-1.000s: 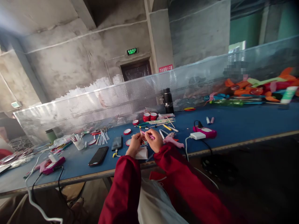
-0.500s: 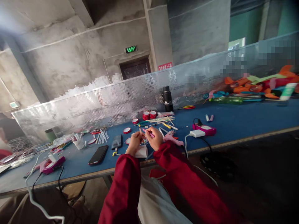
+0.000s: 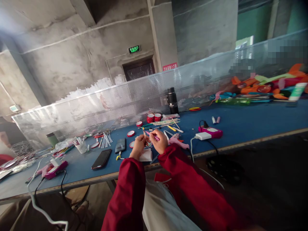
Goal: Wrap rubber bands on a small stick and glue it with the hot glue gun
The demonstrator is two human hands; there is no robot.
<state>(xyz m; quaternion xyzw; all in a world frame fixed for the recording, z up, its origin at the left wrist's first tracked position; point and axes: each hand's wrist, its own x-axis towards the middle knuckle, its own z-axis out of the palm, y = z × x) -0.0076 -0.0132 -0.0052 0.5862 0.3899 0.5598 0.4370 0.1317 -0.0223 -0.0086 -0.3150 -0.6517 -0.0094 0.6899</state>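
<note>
My left hand (image 3: 139,145) pinches a thin, light-coloured stick (image 3: 143,131) that stands up from the fingertips; its exact kind is too small to make out. Close beside it, my right hand (image 3: 159,141) is closed around a pink pen (image 3: 156,138), its tip pointing at the stick. Below the hands lies a white paper-like piece (image 3: 146,155), with small coloured bits partly hidden behind the fingers. A pink glue gun (image 3: 177,141) rests just right of my right hand.
A black phone (image 3: 101,159) and a dark cabled device (image 3: 120,146) lie left. Red-edged tape rolls (image 3: 150,118), thin sticks (image 3: 166,122) and a black bottle (image 3: 172,102) stand behind. Purple power strips (image 3: 210,132) with cables sit on the blue table (image 3: 250,120), before a perforated metal screen (image 3: 115,101).
Both hands stay in nearly the same place, with the stick and pen still held. The pen and my right fingers have shifted only slightly.
</note>
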